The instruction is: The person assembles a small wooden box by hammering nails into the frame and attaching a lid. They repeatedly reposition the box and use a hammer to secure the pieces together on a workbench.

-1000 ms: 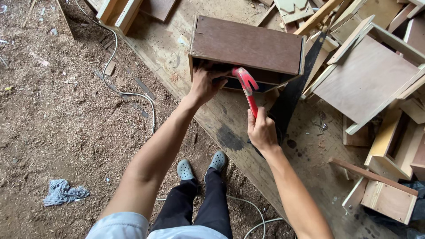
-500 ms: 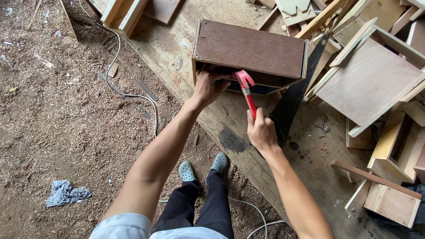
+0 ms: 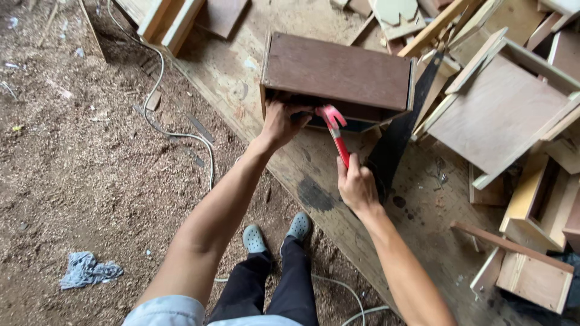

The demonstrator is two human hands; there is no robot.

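On the wide plank floor (image 3: 254, 90) beside a stretch of sawdust, a dark brown wooden box (image 3: 338, 75) lies on its side with its open face turned toward the person. The left hand (image 3: 281, 124) is curled over the lower front edge of that box, fingers hooked into the opening, so it is closed on the rim. The right hand (image 3: 357, 187) is wrapped tight around the red handle of a hammer (image 3: 335, 130), whose red claw head sits right at the same edge — touching it or just short of it, I cannot tell which.

The box looks like thin board nailed together: stiff, fairly light for its bulk, and likely to shift or tip if struck without a brace. The rim by the left hand seems the sound place to steady it, though fingers there sit near the hammer head. Its edges are probably rough and may splinter. The hammer is head-heavy and rigid; the grip low on the handle gives leverage.

A black saw blade (image 3: 402, 133) lies just right of the hammer, and loose wood offcuts (image 3: 501, 102) are piled further right. A white cable (image 3: 181, 130) trails across the sawdust, with a grey rag (image 3: 87, 268) well apart at the lower left.
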